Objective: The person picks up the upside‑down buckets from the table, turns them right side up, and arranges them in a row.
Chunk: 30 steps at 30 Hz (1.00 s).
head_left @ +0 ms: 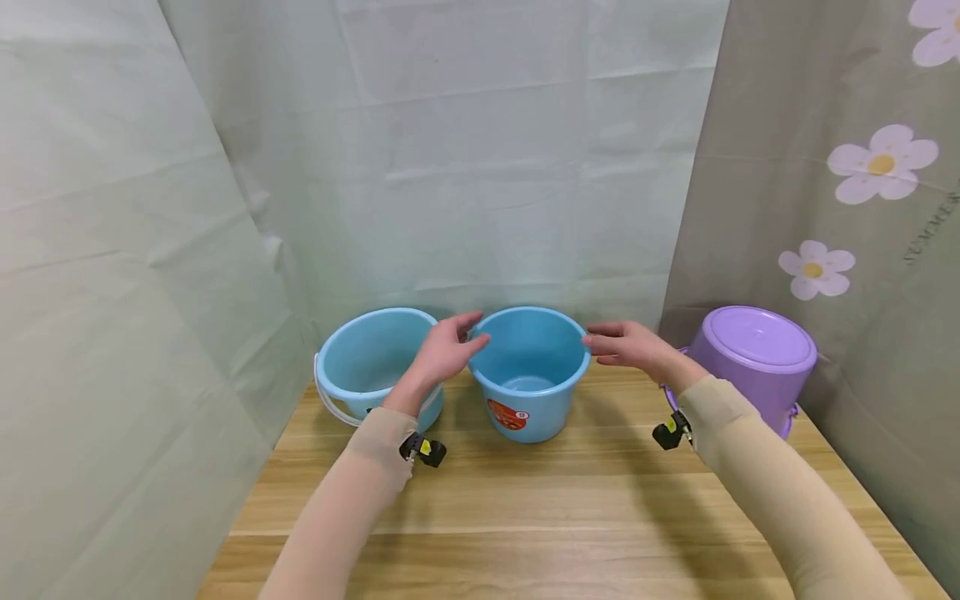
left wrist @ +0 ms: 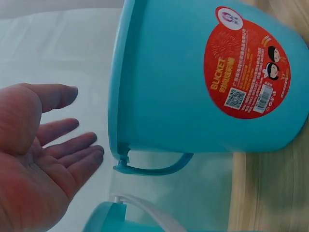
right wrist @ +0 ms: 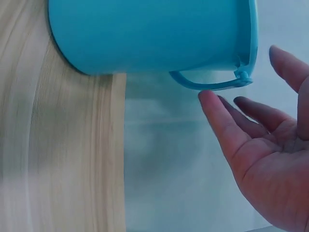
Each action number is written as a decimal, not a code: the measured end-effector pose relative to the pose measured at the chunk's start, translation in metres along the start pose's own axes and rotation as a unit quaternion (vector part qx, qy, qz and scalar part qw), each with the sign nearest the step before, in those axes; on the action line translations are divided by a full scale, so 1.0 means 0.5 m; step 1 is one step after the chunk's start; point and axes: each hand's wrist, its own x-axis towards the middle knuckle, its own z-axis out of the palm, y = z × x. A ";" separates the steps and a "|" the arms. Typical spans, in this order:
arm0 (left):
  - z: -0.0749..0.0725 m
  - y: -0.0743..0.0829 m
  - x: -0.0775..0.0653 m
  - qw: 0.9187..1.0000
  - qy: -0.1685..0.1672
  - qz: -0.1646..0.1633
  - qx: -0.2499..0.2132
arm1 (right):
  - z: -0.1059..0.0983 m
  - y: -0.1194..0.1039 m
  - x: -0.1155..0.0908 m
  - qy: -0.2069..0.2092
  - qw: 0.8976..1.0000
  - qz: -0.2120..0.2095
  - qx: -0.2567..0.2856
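Observation:
A blue bucket (head_left: 528, 408) with a red round label (left wrist: 248, 63) stands upright on the table, between my two hands. My left hand (head_left: 444, 348) is by its left rim, thumb and fingers spread apart and holding nothing. In the left wrist view the fingertips stop short of the rim, close to the bucket's blue handle (left wrist: 154, 170). On the other side my right hand (head_left: 628, 345) reaches to the right rim with fingers loosely extended. The right wrist view has one fingertip right at the handle (right wrist: 212, 87), with nothing gripped.
Another light-blue bucket (head_left: 360, 350) with a white handle (head_left: 330, 406) stands at the left, partly behind my left hand. At the right a purple bucket (head_left: 757, 371) sits upside down behind my right forearm. A pale curtain (head_left: 487, 167) hangs behind the wooden table (head_left: 525, 517).

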 end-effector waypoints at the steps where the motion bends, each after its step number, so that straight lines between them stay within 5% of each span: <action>1: 0.003 -0.002 -0.003 1.000 0.006 0.012 -0.006 | 0.000 0.006 -0.001 0.006 1.000 -0.005 0.007; 7: 0.021 -0.010 -0.025 0.997 0.029 0.056 -0.039 | 0.004 0.033 -0.007 0.038 0.998 -0.031 0.028; 17: 0.036 -0.003 -0.049 0.992 0.051 0.076 -0.084 | 0.024 0.038 -0.006 0.058 0.997 -0.045 0.030; 22: 0.051 0.012 -0.072 0.986 0.030 0.102 -0.131 | 0.025 0.040 -0.031 0.082 0.992 -0.055 -0.084; 26: 0.064 0.035 -0.104 0.977 -0.010 0.136 -0.163 | 0.015 0.046 -0.072 0.093 0.971 -0.084 -0.202; 30: 0.085 0.051 -0.128 0.963 -0.057 0.203 -0.168 | 0.003 0.066 -0.119 0.078 0.955 -0.123 -0.259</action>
